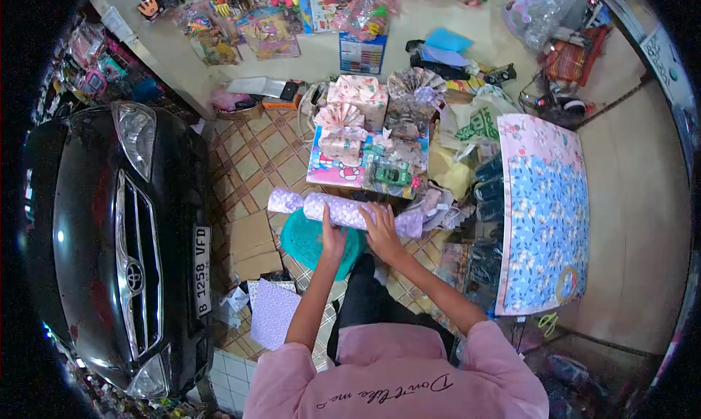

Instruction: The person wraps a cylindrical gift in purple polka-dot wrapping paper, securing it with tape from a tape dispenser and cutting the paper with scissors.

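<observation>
A long roll-shaped parcel (349, 211) in lilac patterned paper lies across in front of me, with a pinched neck near its left end. My left hand (334, 233) grips its near side around the middle, thumb and fingers against the paper. A little to the right, my right hand (382, 231) rests over the roll with its fingers bent around it. Below the parcel is a teal plastic stool (299, 244), partly covered by my arm. Just beyond stands a small table (319, 169) with a pink and blue picture top, bearing several wrapped gifts (358, 98) and a green toy car (392, 173).
A black car (87, 244) fills the left side. At right, pink and blue floral wrapping sheets (544, 229) hold a tape roll (566, 284), with yellow-green scissors (548, 324) nearby. Cardboard (252, 244) and lilac paper (274, 317) lie on the floor. Packaged toys (270, 33) line the back.
</observation>
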`<state>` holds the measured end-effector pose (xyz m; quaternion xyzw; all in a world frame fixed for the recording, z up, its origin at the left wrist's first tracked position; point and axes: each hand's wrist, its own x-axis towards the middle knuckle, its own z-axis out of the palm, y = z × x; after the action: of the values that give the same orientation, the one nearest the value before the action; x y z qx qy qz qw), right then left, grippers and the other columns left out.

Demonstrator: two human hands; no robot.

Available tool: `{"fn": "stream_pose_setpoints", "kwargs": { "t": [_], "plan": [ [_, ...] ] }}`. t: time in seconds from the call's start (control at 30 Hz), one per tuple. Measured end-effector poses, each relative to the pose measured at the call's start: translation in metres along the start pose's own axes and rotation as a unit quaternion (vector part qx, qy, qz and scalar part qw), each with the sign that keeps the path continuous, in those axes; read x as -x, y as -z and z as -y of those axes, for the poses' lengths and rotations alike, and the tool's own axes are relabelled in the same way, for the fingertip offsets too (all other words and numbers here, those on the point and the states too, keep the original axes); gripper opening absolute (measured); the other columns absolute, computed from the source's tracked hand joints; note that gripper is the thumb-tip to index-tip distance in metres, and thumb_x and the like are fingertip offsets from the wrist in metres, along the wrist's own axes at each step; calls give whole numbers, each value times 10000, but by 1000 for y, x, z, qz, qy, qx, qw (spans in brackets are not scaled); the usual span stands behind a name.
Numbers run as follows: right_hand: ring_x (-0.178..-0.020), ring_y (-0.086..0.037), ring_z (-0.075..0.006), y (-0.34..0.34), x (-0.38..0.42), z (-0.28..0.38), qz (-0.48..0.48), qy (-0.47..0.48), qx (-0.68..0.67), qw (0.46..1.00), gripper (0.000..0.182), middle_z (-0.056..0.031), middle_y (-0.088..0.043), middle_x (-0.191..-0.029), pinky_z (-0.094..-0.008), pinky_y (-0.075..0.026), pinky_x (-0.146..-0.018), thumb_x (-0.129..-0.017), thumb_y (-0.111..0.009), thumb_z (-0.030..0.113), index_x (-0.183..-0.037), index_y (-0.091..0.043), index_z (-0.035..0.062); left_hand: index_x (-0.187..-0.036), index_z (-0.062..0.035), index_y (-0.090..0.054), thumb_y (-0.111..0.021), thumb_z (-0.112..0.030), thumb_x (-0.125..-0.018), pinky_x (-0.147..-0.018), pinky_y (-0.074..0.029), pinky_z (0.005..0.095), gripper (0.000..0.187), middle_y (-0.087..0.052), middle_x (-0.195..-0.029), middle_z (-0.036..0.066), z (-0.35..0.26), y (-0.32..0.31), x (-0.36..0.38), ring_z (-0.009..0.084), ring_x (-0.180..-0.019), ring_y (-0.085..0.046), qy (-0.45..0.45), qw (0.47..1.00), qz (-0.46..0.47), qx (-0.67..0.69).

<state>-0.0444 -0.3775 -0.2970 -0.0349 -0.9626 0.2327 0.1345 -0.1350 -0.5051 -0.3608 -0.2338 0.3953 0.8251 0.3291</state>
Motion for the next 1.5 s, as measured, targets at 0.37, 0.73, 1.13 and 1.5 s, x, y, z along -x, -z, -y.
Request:
{"fn": "stream_pose_setpoints", "kwargs": {
  "t": [0.37, 0.73, 1.13, 1.5],
  "plan": [
    [-1196, -392, -328, -52, -78, -46, 93, -42, 23, 995, 826, -174, -409, -1239, -512, -247, -1033, -635, -744, 123, -1331, -307, 44, -1129, -116, -437, -691, -537, -719, -759, -424, 313, 640, -540, -1023, 61, -9, 14, -91, 183, -886, -525, 45, 991, -117, -42],
    [-1096, -459, -301, -111, -115, -119, 76, -48, 82, 993, 676, -147, -471, -1157, -502, -342, -942, -661, -713, 168, -1268, -428, 75, -1278, -170, -338, -644, -495, -782, -900, -433, 427, 667, -470, -1186, 125, 14, 36, -222, 287, -1053, -499, 70, 996, -43, 35],
    [-1160, -437, -304, -204, -150, -152, 21, -7, 164, 986, 536, -164, -440, -1224, -491, -347, -986, -760, -581, 120, -1272, -435, 53, -1107, -6, -534, -566, -249, -884, -783, -522, 338, 331, -601, -1028, 153, -22, 63, -241, 235, -907, -608, 68, 994, -48, -71],
    [-1233, -332, -369, -182, -113, -156, 25, -67, -33, 997, 627, -181, -366, -1291, -510, -262, -1036, -762, -606, 62, -1335, -353, 68, -1344, -44, -356, -496, -347, -910, -943, -393, 359, 548, -499, -1272, 122, -7, 58, -257, 226, -1134, -501, 92, 976, 6, -195]
  ]
}}
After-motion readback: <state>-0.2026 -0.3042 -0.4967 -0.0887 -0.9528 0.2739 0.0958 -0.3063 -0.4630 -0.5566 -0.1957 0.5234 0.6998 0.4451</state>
